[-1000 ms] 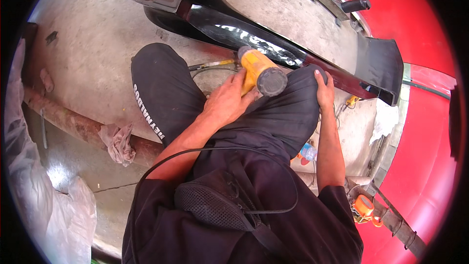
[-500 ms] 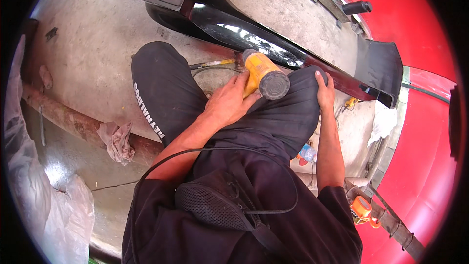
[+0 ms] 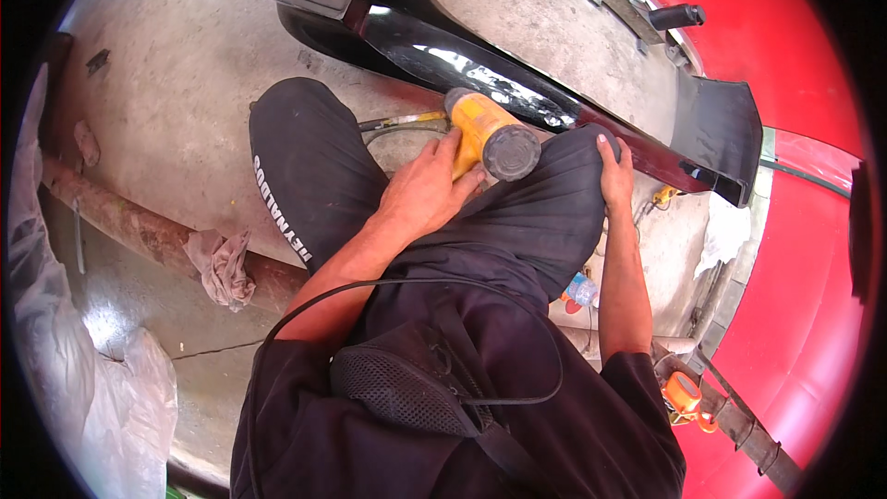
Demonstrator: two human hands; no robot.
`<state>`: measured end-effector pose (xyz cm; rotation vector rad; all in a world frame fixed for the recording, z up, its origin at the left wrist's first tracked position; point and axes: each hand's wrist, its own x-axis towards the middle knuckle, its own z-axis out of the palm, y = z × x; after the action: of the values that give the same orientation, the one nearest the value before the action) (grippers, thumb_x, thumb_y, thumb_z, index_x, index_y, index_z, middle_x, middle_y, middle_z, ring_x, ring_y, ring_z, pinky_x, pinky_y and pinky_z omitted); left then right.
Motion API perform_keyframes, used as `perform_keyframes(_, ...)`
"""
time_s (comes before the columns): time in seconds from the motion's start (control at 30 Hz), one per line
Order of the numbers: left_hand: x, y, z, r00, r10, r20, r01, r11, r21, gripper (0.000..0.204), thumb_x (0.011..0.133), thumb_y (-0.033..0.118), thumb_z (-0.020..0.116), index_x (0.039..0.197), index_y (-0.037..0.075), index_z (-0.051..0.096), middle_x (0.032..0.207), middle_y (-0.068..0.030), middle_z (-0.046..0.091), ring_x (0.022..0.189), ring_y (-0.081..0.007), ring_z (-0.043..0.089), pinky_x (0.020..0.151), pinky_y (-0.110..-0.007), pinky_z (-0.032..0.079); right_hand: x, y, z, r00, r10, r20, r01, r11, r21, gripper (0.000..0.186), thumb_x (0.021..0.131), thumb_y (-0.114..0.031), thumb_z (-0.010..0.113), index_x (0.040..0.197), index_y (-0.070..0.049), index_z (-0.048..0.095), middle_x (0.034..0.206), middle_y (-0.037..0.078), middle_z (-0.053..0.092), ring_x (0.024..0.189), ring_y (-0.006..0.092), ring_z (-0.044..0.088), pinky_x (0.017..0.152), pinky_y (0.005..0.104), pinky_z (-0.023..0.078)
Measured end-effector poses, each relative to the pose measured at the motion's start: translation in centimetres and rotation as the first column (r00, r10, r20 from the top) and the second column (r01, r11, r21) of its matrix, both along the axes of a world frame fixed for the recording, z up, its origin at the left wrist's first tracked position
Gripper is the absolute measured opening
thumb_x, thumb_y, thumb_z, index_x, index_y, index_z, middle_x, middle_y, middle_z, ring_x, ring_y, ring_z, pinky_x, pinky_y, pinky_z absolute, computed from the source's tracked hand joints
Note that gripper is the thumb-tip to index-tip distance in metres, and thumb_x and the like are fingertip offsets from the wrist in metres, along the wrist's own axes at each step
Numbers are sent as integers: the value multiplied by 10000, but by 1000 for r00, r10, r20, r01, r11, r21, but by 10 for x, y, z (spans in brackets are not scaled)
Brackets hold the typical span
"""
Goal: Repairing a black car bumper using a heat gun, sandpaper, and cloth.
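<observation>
My left hand [image 3: 420, 192] is wrapped round the grip of a yellow heat gun [image 3: 480, 123]. Its dark nozzle points away from me, and the round black rear end faces back and right. Just past the nozzle lies a glossy black car bumper [image 3: 443, 60], stretching from upper left to right with white reflections on its surface. My right hand [image 3: 616, 176] lies on my right knee, fingers stretched over the dark trousers and holding nothing.
A red car body [image 3: 785, 305] curves along the right side. Behind my left leg runs a rusty pipe [image 3: 139, 217] with a crumpled rag [image 3: 222, 268] on it. Clear plastic sheeting [image 3: 74, 370] hangs at far left. An orange ratchet-like device [image 3: 682, 392] sits beside my right arm.
The heat gun has shifted slightly left and toward the bumper, with my left hand moving along. My right hand stays on the knee.
</observation>
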<state>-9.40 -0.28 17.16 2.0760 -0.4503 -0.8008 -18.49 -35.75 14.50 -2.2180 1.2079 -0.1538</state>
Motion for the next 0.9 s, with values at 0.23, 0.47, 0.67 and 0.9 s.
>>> perform_keyframes(0.23,0,-4,-7,999,37,18,-36,998,-53,710,961,413,620,1494,13,376,1349,-275,554,1234,-445,549,1032,-488,449,-3,-3,-4,1000,-5,-8,5,1000,0,828,883,-576,674,1470,-25,481,1501,262,463,1414,378,427,1153,428,336)
perform_keyframes(0.47,3,0,-3,996,75,49,-76,997,10,699,963,410,616,1489,13,381,1357,-274,551,1226,-451,551,1012,-500,458,-2,-3,-4,1000,-5,-14,5,1000,-13,836,881,-587,670,1468,-22,482,1497,260,468,1414,373,428,1154,424,335)
perform_keyframes(0.67,-4,-5,-6,1000,-13,20,14,999,-49,696,964,408,615,1490,17,382,1356,-272,550,1227,-448,552,1021,-491,454,0,-3,-4,1000,0,-19,0,1000,-16,828,881,-579,672,1465,-23,486,1495,266,468,1408,377,432,1154,422,333)
perform_keyframes(0.9,6,0,0,995,94,33,-95,995,34,699,961,406,617,1489,14,379,1353,-267,546,1234,-442,544,1022,-491,455,-5,-5,-6,1000,-3,12,3,1000,-6,819,885,-570,672,1462,-18,489,1486,269,475,1406,377,434,1150,419,336)
